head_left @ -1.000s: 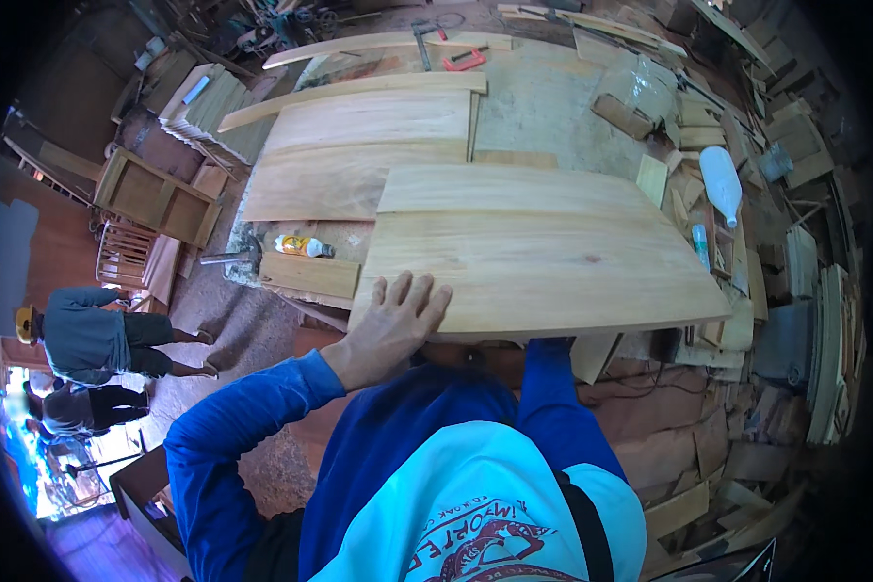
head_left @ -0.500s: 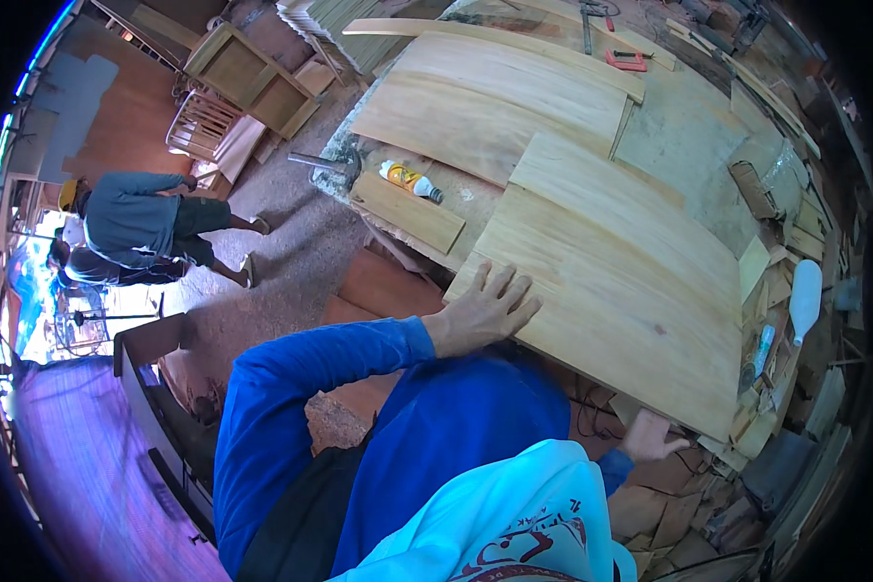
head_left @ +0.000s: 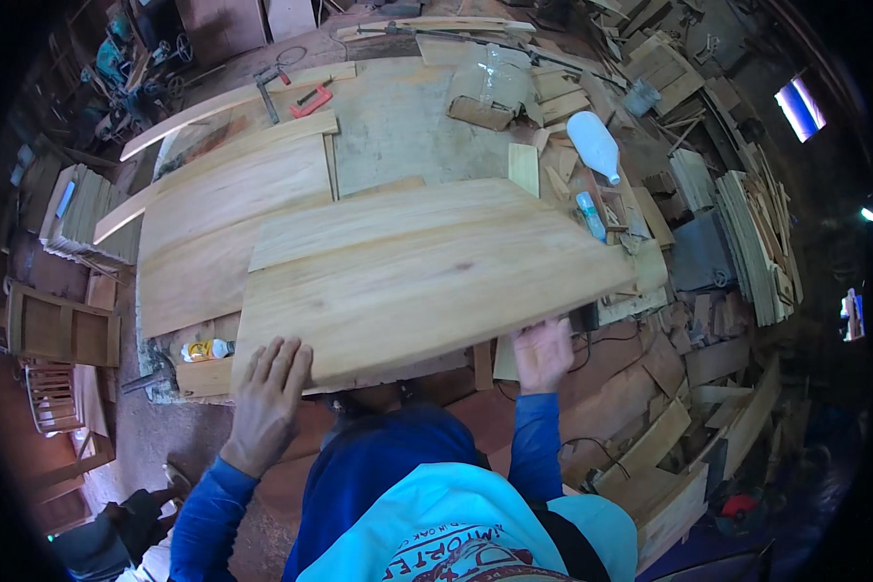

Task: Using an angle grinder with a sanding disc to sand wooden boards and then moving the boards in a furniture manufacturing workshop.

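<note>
A broad, pale wooden panel [head_left: 436, 276] lies across the workbench, its near edge facing me. My left hand [head_left: 270, 403] rests on its near left corner, fingers stretched out over the top face and the hand open. At the near right edge, my right hand [head_left: 541, 357] is turned palm up. Its fingers reach under the panel's edge and hold it from below; the fingertips are hidden by the board. Just beyond my left hand, a yellow and white bottle [head_left: 206, 349] lies on its side near a short board [head_left: 204, 378].
Another wide panel [head_left: 233, 233] lies to the left on the workbench [head_left: 388, 126]. A red clamp [head_left: 312, 99], a cardboard box [head_left: 490, 87] and a white jug [head_left: 594, 145] stand farther back. Wood scraps [head_left: 650, 378] litter the floor at right. Another person [head_left: 121, 533] is at lower left.
My view has swung to the right, so the bench now lies squarely ahead. My left hand remains by the panel's near left corner, and my right hand is now palm up at its near edge.
</note>
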Available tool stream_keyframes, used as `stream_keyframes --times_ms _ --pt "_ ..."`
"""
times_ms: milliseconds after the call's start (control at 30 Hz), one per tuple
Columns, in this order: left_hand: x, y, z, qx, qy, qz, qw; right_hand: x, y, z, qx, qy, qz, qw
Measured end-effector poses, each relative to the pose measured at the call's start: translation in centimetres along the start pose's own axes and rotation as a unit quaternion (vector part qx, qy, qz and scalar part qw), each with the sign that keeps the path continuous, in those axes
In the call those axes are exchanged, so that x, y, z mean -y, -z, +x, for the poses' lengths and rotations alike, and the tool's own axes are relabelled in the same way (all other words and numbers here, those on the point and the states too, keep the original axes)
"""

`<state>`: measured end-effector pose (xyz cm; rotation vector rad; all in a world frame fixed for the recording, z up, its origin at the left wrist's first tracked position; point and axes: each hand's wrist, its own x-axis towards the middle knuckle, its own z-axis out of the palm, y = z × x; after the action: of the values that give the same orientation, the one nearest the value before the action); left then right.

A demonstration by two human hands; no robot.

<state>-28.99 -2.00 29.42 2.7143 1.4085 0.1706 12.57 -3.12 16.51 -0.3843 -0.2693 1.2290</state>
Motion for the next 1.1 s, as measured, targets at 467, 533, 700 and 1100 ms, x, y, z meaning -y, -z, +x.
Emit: stream_keyframes --times_ms 467,533,700,1100 --pt "5.8 13.2 16.4 -0.19 -0.075 0.031 0.978 -14.3 0.6 19.5 -0.256 -0.107 -0.072 0.958" --pt "6.6 13.5 17.1 -0.198 -0.109 0.048 0.973 -18.0 1.4 20.8 -0.267 -0.135 -0.055 0.953" --pt "8.9 14.3 16.5 -0.142 -0.038 -0.014 0.989 -27.5 -3.0 25.0 -0.204 -0.192 0.022 0.96" --pt "11.9 13.8 19.8 -0.177 -0.105 0.029 0.978 -19.1 -14.5 26.4 -0.121 -0.106 0.008 0.987"
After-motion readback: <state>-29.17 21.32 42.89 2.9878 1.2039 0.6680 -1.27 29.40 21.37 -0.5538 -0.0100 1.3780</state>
